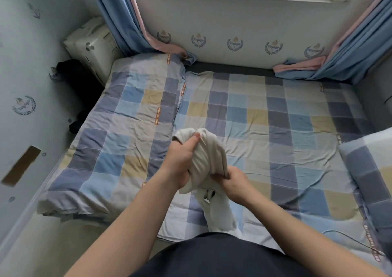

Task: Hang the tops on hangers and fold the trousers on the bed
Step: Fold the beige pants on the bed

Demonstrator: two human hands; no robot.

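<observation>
A person stands at a checked bed (265, 115). The left hand (180, 160) has its grip closed around a bunched white garment (209, 155), held above the bed; the right hand (234, 184) pinches its lower edge, fabric trailing down.

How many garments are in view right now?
1: a white garment gripped by the left hand and right hand above the bed. The dark heap by the left wall may be clothing; cannot tell.
</observation>
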